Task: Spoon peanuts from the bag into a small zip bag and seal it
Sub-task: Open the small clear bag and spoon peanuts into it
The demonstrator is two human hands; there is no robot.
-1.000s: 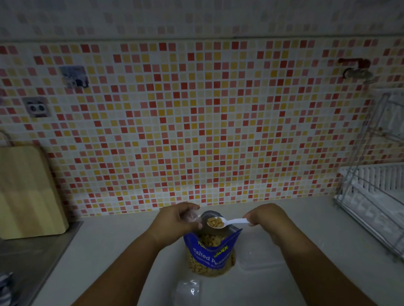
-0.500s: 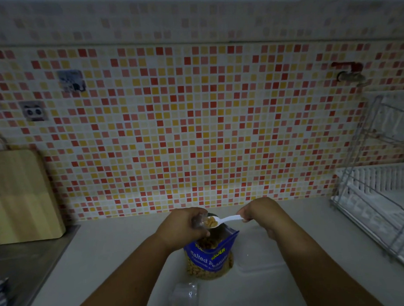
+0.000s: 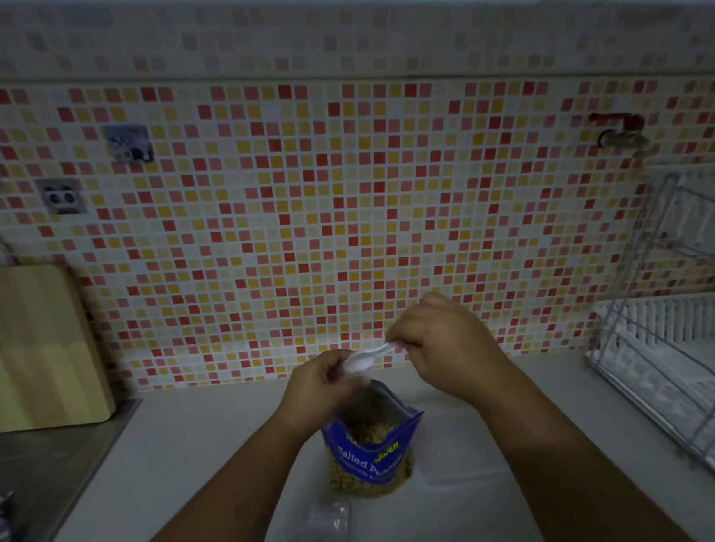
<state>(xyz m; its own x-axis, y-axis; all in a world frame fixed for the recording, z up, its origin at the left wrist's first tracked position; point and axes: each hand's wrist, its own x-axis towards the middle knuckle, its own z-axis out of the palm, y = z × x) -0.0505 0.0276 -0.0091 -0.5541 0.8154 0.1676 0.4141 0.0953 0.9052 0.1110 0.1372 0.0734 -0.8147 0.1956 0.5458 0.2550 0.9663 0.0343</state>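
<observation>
Tipping step: right grip [image 3: 443, 349] pinches the spoon [image 3: 365, 359], upended at left grip [image 3: 317, 389], which holds the blurred zip bag [image 3: 361, 379]. Next, I judge: scoop again, level.

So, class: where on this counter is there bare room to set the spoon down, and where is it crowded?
Bare: counter between sink and peanut bag; also along the dish rack. Crowded: around the bag, clear bag in front.
</observation>
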